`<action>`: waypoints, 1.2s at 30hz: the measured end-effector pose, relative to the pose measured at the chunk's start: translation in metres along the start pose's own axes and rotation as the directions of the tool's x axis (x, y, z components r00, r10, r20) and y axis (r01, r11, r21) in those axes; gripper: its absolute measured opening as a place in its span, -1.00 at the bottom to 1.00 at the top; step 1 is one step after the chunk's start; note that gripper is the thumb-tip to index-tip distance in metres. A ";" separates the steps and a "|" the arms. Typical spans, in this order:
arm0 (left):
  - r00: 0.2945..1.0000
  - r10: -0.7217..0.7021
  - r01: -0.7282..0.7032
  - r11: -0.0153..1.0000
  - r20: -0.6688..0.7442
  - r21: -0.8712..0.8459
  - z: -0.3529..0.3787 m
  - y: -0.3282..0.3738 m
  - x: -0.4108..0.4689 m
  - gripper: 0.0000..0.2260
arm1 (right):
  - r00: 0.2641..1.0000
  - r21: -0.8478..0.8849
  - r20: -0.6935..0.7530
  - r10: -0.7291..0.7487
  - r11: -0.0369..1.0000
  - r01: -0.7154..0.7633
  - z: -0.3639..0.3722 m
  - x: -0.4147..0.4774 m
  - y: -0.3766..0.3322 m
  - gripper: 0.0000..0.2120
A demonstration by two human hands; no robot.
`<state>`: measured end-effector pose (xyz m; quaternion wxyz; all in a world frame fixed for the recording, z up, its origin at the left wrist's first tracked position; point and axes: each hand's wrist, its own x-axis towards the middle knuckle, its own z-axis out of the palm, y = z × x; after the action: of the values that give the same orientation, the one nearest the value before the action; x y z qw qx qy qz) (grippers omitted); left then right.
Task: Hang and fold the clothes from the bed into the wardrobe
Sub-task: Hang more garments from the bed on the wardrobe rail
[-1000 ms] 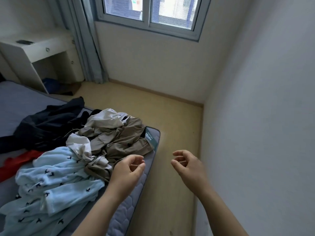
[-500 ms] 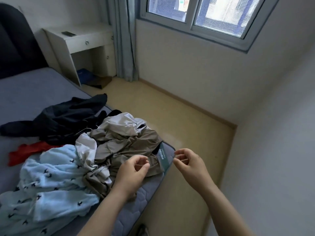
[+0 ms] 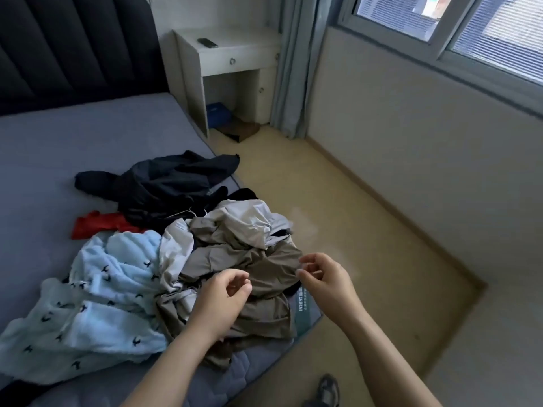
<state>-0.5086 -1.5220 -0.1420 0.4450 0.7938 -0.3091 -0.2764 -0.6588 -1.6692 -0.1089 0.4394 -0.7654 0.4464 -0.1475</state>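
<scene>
A heap of clothes lies at the corner of the grey bed (image 3: 88,148). It holds a light blue fleece with small dark birds (image 3: 97,304), a crumpled brown garment (image 3: 258,268), a pale grey garment (image 3: 246,221), a black garment (image 3: 164,186) and a red piece (image 3: 97,226). My left hand (image 3: 220,298) hovers over the brown garment with loosely curled fingers and holds nothing. My right hand (image 3: 326,280) hangs at that garment's right edge, also loosely curled and empty. No wardrobe is in view.
A dark padded headboard (image 3: 73,45) stands at the back left. Beside it is a white bedside table (image 3: 229,54) with a remote (image 3: 207,42) on top and boxes (image 3: 219,113) beneath. A curtain (image 3: 296,66) and a window (image 3: 470,27) are on the right. A sandal (image 3: 326,390) rests on the yellow floor.
The view has swung left toward the bed and headboard. Both hands have moved over the brown garment, still loosely curled and empty.
</scene>
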 end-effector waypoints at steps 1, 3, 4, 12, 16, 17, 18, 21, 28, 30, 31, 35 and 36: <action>1.000 -0.012 0.012 1.000 -0.029 -0.001 0.005 0.001 0.006 -0.88 | 0.999 0.000 0.028 -0.020 1.000 0.020 -0.004 0.015 0.002 -0.86; 0.996 -0.041 0.040 0.999 -0.082 -0.012 0.019 0.006 0.018 -0.89 | 0.994 0.016 0.084 -0.064 0.998 0.063 -0.014 0.042 0.007 -0.87; 0.992 -0.059 0.056 0.998 -0.110 -0.026 0.028 0.011 0.025 -0.89 | 0.990 0.028 0.111 -0.083 0.996 0.080 -0.022 0.057 0.009 -0.88; 0.932 -0.168 0.126 0.981 -0.321 -0.147 0.113 0.055 0.058 -0.92 | 0.928 -0.018 0.309 -0.209 0.974 0.226 -0.091 0.146 0.026 -0.88; 0.894 -0.212 0.152 0.972 -0.395 -0.179 0.142 0.070 0.068 -0.91 | 0.885 -0.010 0.400 -0.240 0.964 0.266 -0.111 0.184 0.030 -0.87; 0.884 -0.224 0.159 0.970 -0.410 -0.186 0.146 0.072 0.071 -0.91 | 0.876 -0.004 0.416 -0.246 0.962 0.272 -0.111 0.192 0.029 -0.87; 0.875 -0.235 0.166 0.967 -0.423 -0.194 0.149 0.072 0.073 -0.91 | 0.867 -0.004 0.429 -0.252 0.960 0.281 -0.111 0.199 0.029 -0.87; 0.858 -0.261 0.187 0.961 -0.443 -0.205 0.152 0.071 0.083 -0.91 | 0.858 -0.009 0.446 -0.255 0.957 0.289 -0.108 0.218 0.028 -0.88; 0.864 -0.271 0.216 0.961 -0.424 -0.174 0.159 0.073 0.122 -0.92 | 0.864 -0.033 0.455 -0.216 0.965 0.259 -0.112 0.260 0.038 -0.86; 0.863 -0.267 0.209 0.961 -0.428 -0.179 0.163 0.077 0.135 -0.92 | 0.859 -0.036 0.467 -0.210 0.966 0.255 -0.113 0.274 0.038 -0.86; 0.858 -0.271 0.211 0.960 -0.436 -0.181 0.165 0.080 0.141 -0.92 | 0.854 -0.034 0.479 -0.205 0.967 0.252 -0.113 0.282 0.039 -0.86; 0.825 -0.321 0.254 0.946 -0.464 -0.203 0.171 0.083 0.163 -0.91 | 0.809 -0.042 0.543 -0.225 0.955 0.294 -0.110 0.322 0.040 -0.87; 0.805 -0.340 0.266 0.940 -0.487 -0.215 0.175 0.084 0.172 -0.91 | 0.789 -0.043 0.567 -0.239 0.947 0.318 -0.110 0.336 0.039 -0.88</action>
<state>-0.5407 -1.7770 -0.1758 0.5145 0.8453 -0.0277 -0.1411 -0.5604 -2.0100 -0.1333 0.4698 -0.8606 0.1908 0.0482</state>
